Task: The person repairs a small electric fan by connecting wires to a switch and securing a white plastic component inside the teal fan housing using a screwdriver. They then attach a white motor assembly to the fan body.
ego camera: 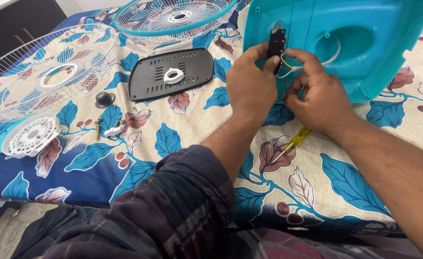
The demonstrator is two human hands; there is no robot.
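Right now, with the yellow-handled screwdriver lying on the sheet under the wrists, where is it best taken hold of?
Probably by the yellow handle, its upper right end, coming from above. The screwdriver lies flat on the bedsheet with its thin metal tip pointing lower left; the handle is the thicker part, though it sits just under the right hand, nearest that hand. The left hand is at the black switch.

The teal plastic fan base (365, 43) lies upturned on the bed (197, 129). Left of the base lies the black slotted plastic plate (170, 76), and farther left the white wire fan guard (38, 72). Behind the plate lies the teal-rimmed wire fan guard (173, 17). In front of the base lies the yellow-handled screwdriver (293, 143). Both hands (250, 86) are at the small black switch block (276, 42) on the base.
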